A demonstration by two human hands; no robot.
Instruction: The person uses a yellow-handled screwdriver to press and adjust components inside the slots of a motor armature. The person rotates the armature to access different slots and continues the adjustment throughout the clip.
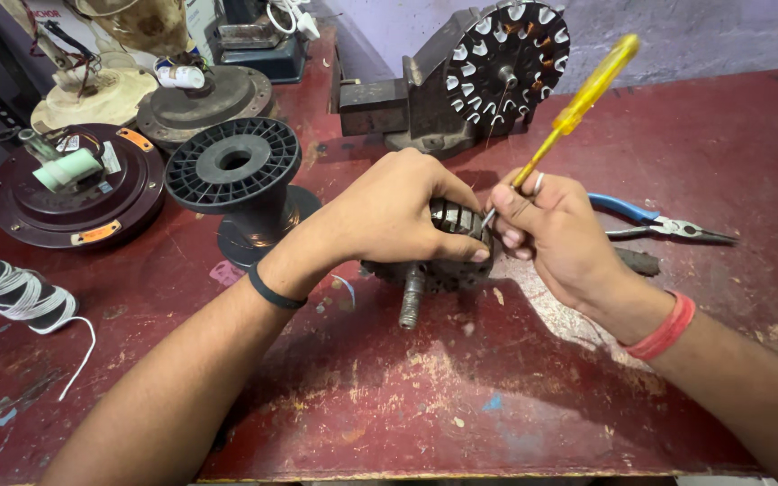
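Note:
My left hand (389,211) grips a dark round motor stator (434,270) from above, holding it on the worn red table (461,396). The stator's threaded shaft (410,301) points toward me. My right hand (556,229) holds a screwdriver with a yellow handle (587,94); its metal tip meets the stator's slotted rim beside my left fingers. A black band circles my left wrist, a red band my right.
An empty black spool (236,171) stands left of the stator. Blue-handled pliers (655,223) lie to the right. A second stator with white slot liners (502,58) sits in a vise at the back. Fan motor housings (74,184) and a white thread cone (11,292) occupy the left.

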